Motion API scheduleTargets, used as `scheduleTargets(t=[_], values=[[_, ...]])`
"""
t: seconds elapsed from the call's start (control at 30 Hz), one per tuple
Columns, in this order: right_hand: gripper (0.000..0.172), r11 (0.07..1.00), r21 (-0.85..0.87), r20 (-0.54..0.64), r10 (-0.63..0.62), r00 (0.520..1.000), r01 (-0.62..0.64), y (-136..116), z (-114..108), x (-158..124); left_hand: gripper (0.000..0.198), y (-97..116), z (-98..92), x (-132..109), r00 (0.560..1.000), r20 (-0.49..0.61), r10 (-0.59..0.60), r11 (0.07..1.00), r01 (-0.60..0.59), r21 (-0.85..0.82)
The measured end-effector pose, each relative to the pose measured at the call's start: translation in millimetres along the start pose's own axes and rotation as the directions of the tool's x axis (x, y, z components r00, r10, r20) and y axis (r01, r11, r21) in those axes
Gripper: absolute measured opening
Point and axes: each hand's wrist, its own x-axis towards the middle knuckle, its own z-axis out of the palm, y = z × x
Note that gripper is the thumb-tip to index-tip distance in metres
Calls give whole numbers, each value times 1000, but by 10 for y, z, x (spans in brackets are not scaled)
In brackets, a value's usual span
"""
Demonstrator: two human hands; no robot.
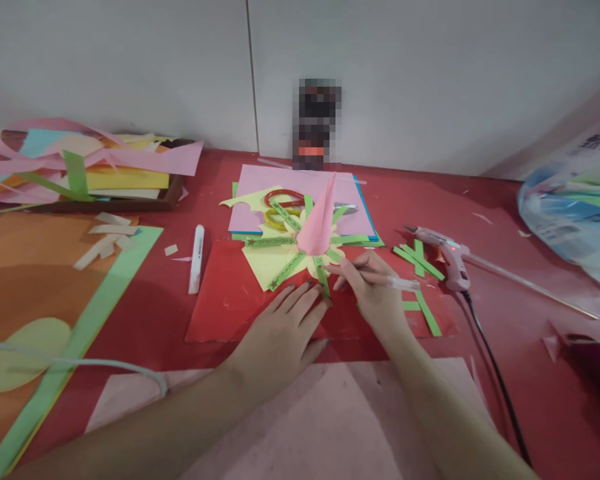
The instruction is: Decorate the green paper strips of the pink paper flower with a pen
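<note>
My right hand (380,297) grips a pen (400,283), its tip on a green paper strip (323,275). That strip sticks out from a yellow paper flower (313,267) topped by a pink paper cone (317,227). Other green strips around the cone carry drawn patterns, such as the one at the left (273,242). My left hand (285,327) lies flat with its fingers out, the fingertips by the lower end of the strip. Beneath sits a red paper sheet (220,300). Scissors (275,217) with red and yellow handles lie partly hidden behind the flower.
A pink glue gun (453,260) with a glowing light and cord rests at the right, near loose green strips (427,313). A white marker (197,260) lies left. A box of coloured paper (173,193) stands back left, a plastic bag (570,200) at the far right.
</note>
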Motion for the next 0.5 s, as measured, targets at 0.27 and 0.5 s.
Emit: scheduleTargets(t=[0.27,0.5], values=[[23,998,-57,-4,-37,999,37,-32,-9,-8,42,-6,-12,2,1000,2,-6,1000,6,-9],[26,999,-40,-17,-21,1000,20,-27,-10,-2,43,-4,-13,-2,1000,15,-4,1000,4,-7]])
